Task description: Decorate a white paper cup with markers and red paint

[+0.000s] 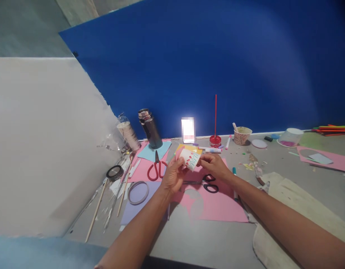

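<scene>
Both my hands hold a small white paper cup (190, 158) with red and green drawings, raised a little above the table. My left hand (174, 175) grips its left side, where a pink paper piece sits against it. My right hand (214, 165) pinches its right edge. Under the hands lies a pink paper sheet (217, 207) with a cut-out in it. Black-handled scissors (207, 183) lie on that sheet just below my right hand. Red-handled scissors (157, 168) lie to the left of my left hand.
A dark bottle (150, 129), a stack of paper cups (129, 135), tape rolls (115, 172) and wooden sticks (95, 213) are at the left. Markers (213, 150), a red stand with a rod (215, 140) and a patterned cup (242, 135) stand by the blue wall. Beige cloth (295, 213) lies right.
</scene>
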`<state>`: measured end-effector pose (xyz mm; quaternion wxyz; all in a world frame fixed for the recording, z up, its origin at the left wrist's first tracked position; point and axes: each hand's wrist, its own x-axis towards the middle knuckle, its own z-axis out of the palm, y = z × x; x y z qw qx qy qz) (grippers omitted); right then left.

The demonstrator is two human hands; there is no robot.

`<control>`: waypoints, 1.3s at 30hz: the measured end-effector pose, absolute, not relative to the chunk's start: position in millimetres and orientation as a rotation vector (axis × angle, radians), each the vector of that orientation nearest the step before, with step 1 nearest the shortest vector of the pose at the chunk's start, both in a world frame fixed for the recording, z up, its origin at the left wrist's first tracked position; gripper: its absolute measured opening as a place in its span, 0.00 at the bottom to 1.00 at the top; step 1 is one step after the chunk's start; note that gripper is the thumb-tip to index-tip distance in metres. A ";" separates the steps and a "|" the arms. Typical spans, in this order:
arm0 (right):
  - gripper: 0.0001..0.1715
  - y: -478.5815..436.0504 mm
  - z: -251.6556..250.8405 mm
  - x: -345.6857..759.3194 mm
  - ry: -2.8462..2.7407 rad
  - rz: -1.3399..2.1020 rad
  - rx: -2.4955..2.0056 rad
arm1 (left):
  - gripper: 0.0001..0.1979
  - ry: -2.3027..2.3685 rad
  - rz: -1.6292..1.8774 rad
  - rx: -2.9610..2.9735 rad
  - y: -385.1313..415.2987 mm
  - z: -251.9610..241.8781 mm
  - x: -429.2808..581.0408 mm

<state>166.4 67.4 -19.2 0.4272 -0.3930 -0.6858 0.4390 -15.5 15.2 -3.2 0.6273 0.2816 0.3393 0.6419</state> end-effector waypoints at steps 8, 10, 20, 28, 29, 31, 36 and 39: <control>0.12 71.6 -18.5 166.1 -1.610 1.318 -1.062 | 0.35 0.918 1.612 0.799 21.4 -5.1 -17.1; 0.14 70.2 -17.7 165.5 -1.571 1.413 -1.054 | 0.39 0.997 1.669 0.834 24.3 -9.6 -19.0; 0.17 69.0 -17.6 167.2 -1.427 1.664 -1.046 | 0.39 1.045 1.685 0.823 28.8 -15.1 -24.3; 0.19 67.2 -16.1 167.8 -1.342 1.814 -1.033 | 0.38 1.005 1.629 0.756 27.0 -12.2 -23.3; 0.19 66.7 -16.3 167.8 -1.331 1.834 -1.022 | 0.38 1.010 1.634 0.768 26.7 -12.7 -22.8; 0.19 66.0 -17.4 167.4 -1.306 1.873 -0.997 | 0.37 1.028 1.640 0.801 26.6 -14.2 -22.3; 0.20 64.1 -20.4 163.7 -1.233 1.954 -0.933 | 0.37 1.088 1.662 0.832 26.6 -16.8 -21.3; 0.21 63.6 -18.2 161.4 -1.173 1.988 -0.883 | 0.40 1.085 1.624 0.839 25.9 -16.1 -20.8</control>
